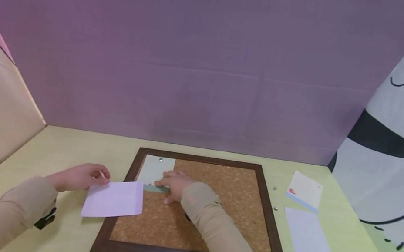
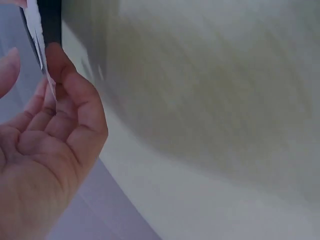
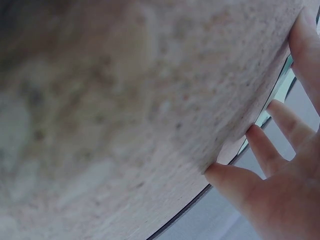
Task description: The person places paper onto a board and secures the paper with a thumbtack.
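Observation:
My left hand pinches a lavender sheet of paper by its left side and holds it over the left edge of the framed corkboard. Edge-on, that paper shows between thumb and fingers in the left wrist view. Spread out, the fingers of my right hand touch the board and the right part of a white note card with a green band. A small round pin sits at that card's top. In the right wrist view, fingertips of the right hand rest on the cork.
Right of the board lie a white card with a blue band and another lavender sheet. Two small pins, one of them silvery, lie near the board's right frame. A purple backdrop stands behind the pale table.

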The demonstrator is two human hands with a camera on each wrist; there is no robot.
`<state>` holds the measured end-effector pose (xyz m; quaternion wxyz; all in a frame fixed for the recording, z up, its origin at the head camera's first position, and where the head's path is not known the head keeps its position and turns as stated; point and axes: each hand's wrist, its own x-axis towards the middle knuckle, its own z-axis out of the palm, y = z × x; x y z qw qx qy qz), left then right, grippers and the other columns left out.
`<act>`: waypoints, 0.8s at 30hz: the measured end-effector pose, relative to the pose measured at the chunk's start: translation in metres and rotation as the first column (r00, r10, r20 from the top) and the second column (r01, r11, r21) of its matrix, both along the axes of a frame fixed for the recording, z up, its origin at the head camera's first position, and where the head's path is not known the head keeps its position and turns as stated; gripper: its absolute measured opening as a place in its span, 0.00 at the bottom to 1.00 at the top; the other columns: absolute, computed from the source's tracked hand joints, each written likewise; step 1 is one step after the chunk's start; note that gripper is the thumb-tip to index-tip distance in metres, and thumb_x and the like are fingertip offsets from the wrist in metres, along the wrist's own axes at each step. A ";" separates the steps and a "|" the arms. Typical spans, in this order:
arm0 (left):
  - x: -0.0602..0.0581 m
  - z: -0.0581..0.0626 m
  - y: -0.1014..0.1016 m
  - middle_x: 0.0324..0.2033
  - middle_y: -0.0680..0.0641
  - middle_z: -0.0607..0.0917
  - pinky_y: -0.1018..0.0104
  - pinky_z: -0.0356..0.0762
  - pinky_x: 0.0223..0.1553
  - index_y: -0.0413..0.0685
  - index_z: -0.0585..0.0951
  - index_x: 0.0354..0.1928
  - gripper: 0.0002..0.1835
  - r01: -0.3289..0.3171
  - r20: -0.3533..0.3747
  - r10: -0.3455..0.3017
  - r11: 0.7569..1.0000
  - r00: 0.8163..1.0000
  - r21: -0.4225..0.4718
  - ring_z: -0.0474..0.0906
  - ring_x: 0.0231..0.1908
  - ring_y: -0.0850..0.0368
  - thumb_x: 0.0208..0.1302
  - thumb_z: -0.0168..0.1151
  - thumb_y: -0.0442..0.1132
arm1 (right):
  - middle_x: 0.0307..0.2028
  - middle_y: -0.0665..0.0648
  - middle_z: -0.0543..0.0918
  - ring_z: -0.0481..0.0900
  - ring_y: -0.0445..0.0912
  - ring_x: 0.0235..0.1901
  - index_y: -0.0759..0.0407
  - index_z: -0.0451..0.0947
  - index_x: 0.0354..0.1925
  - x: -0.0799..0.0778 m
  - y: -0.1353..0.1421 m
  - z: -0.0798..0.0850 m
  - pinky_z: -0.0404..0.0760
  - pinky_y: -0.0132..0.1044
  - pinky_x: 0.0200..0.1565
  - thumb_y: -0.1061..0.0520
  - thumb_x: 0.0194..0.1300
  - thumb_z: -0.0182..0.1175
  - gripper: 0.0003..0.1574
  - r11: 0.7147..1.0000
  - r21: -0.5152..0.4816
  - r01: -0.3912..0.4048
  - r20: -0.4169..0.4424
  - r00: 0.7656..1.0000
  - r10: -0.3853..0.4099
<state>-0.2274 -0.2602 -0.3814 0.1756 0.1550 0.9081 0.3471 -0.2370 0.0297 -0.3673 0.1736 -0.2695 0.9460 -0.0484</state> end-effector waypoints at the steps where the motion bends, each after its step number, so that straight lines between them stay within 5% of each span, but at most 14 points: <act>1: 0.002 -0.002 -0.001 0.33 0.46 0.79 0.65 0.71 0.31 0.34 0.75 0.46 0.14 -0.025 0.022 0.025 1.000 0.999 0.010 0.71 0.32 0.56 0.67 0.55 0.40 | 0.72 0.48 0.57 0.51 0.52 0.72 0.39 0.66 0.66 0.000 0.000 0.000 0.53 0.47 0.71 0.50 0.57 0.64 0.39 1.000 -0.004 0.000 0.003 1.000 0.000; 6: 0.006 -0.012 -0.011 0.37 0.44 0.77 0.63 0.75 0.34 0.30 0.72 0.49 0.18 -0.122 0.141 0.110 0.989 0.984 0.081 0.72 0.34 0.56 0.69 0.54 0.40 | 0.72 0.49 0.58 0.51 0.53 0.72 0.40 0.66 0.66 -0.001 0.000 -0.001 0.53 0.47 0.71 0.50 0.56 0.65 0.39 1.000 -0.007 -0.003 0.005 1.000 0.003; 11: 0.008 -0.023 -0.019 0.33 0.47 0.78 0.68 0.76 0.31 0.27 0.72 0.48 0.18 -0.092 0.225 0.053 0.982 0.973 0.166 0.74 0.30 0.61 0.68 0.54 0.39 | 0.72 0.49 0.57 0.51 0.53 0.72 0.39 0.66 0.66 -0.002 0.001 -0.003 0.52 0.47 0.71 0.50 0.56 0.65 0.39 1.000 0.005 0.002 0.002 1.000 -0.002; 17: 0.009 -0.024 -0.017 0.26 0.52 0.78 0.75 0.68 0.23 0.26 0.72 0.45 0.19 -0.009 0.218 -0.038 0.978 0.975 0.209 0.72 0.23 0.65 0.62 0.62 0.37 | 0.72 0.49 0.58 0.51 0.53 0.72 0.39 0.66 0.66 -0.003 0.001 -0.005 0.52 0.48 0.71 0.49 0.56 0.65 0.39 1.000 0.013 -0.013 -0.009 1.000 0.013; 24: 0.007 -0.017 -0.013 0.28 0.52 0.81 0.75 0.70 0.25 0.27 0.74 0.42 0.15 0.008 0.172 -0.046 0.976 0.984 0.219 0.73 0.25 0.66 0.60 0.64 0.34 | 0.71 0.49 0.59 0.53 0.53 0.71 0.39 0.67 0.65 -0.003 0.000 -0.004 0.54 0.46 0.70 0.49 0.56 0.65 0.39 1.000 0.018 -0.013 -0.021 1.000 0.014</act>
